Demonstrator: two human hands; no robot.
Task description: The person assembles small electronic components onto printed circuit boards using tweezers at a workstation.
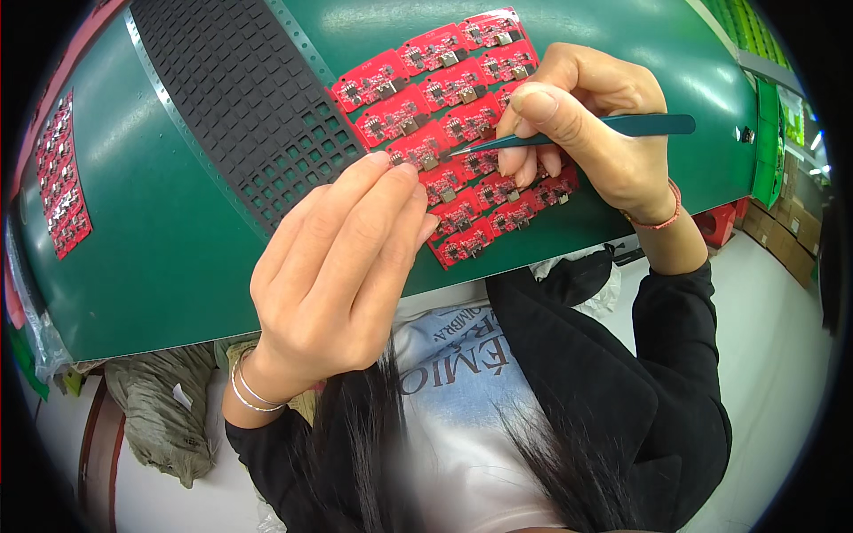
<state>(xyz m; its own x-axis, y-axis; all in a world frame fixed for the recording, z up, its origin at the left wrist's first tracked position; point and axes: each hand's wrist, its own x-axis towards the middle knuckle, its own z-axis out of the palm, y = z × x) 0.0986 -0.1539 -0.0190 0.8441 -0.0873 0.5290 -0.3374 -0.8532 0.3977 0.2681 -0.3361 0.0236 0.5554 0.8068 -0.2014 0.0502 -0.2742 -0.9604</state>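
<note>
A panel of red circuit boards (444,86), joined in rows and carrying small chips and metal connectors, lies at an angle on the green work surface. My right hand (591,120) grips dark teal tweezers (653,125) between thumb and fingers. Their fine tip points left and comes down over the middle of the panel. My left hand (342,266) reaches over the panel's left edge, fingers bunched together with the tips at the boards, close to the tweezer tip. Whatever is between those fingertips is hidden.
Left of the panel lies a black sheet of small squares (231,89); several squares at its near end are open, showing green. Another red board panel (62,178) rests at the far left. The green table's (160,306) near edge runs below my hands. A dark bag (164,417) sits underneath.
</note>
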